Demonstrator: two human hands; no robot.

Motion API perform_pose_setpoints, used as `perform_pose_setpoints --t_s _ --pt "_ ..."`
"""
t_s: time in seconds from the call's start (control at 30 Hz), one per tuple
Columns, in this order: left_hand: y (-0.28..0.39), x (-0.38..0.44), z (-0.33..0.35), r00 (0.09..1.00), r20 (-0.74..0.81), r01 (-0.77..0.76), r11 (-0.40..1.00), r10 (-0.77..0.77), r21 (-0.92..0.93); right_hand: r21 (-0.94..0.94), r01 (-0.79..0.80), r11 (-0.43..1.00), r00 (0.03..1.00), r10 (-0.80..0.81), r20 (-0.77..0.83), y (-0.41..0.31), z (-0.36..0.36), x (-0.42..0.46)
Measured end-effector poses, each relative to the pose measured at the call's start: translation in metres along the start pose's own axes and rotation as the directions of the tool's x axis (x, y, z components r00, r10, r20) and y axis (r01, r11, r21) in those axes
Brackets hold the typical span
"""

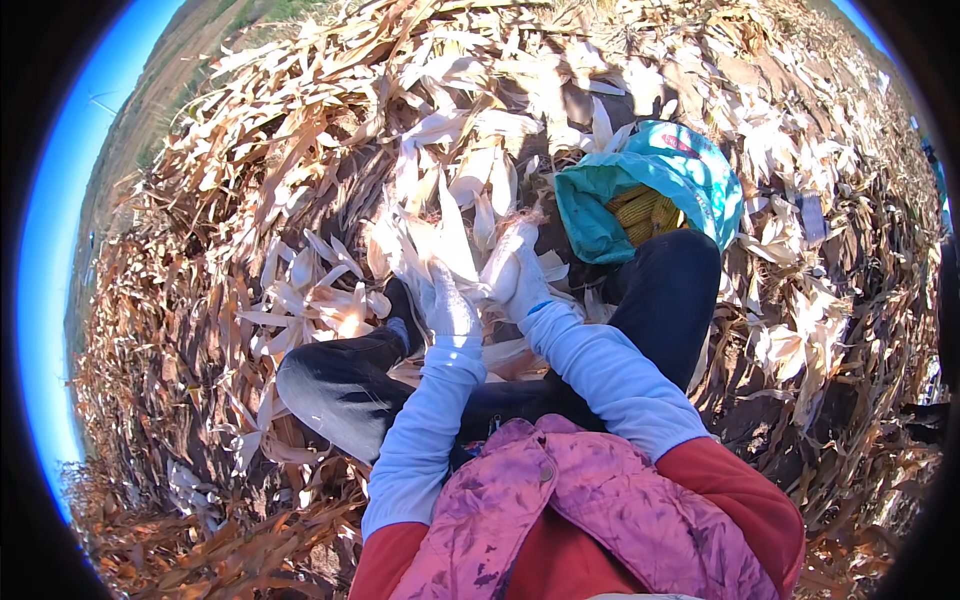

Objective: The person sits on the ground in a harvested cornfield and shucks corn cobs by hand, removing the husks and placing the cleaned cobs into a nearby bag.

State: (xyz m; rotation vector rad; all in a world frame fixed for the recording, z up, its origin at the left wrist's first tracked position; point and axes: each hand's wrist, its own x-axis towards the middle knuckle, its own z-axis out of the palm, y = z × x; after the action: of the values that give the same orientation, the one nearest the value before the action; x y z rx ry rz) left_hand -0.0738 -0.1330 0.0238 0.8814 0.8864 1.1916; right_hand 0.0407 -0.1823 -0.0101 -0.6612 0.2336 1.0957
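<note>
My left hand (451, 304) wears a white knit glove and is closed on pale dry corn husk leaves (454, 232) that fan out ahead of it. Beside it, my right hand (523, 279), in a matching glove, grips what looks like a husk-covered corn ear. Brown silk (531, 216) shows at its far end. Bright sun and the gloves hide most of this ear, so its kernels are not visible. Just beyond my right knee, a teal woven sack (701, 176) lies with its mouth towards me, holding several yellow husked corn ears (641, 214).
I sit on the ground, my bent legs (667, 307) on both sides of my hands. Loose husks (322, 300) lie by my left foot. Dry corn stalks and leaves (300, 120) cover the ground all around. More husks (795, 337) are scattered at the right.
</note>
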Motion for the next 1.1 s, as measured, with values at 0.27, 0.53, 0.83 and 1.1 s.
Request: perform_pose_setpoints --t_s 0.27,0.53,0.83,1.1 --pt "0.012 -0.007 -0.026 0.857 0.367 0.401 0.916 -0.363 -0.029 0.143 -0.134 0.980 0.985 0.117 0.123 0.011 -0.001 0.015" --pt "0.030 -0.006 -0.002 0.849 0.499 -0.396 0.835 0.174 0.382 0.102 -0.386 0.917 0.910 0.360 0.204 0.003 0.017 -0.006" --pt "0.067 -0.055 0.039 0.748 0.656 -0.442 0.811 0.098 0.383 0.103 -0.535 0.839 0.810 0.474 0.345 -0.002 0.000 0.007" --pt "0.023 0.017 0.007 0.786 0.594 0.573 0.562 -0.171 -0.596 -0.041 -0.207 0.977 0.978 0.208 0.005 -0.007 0.004 0.012"
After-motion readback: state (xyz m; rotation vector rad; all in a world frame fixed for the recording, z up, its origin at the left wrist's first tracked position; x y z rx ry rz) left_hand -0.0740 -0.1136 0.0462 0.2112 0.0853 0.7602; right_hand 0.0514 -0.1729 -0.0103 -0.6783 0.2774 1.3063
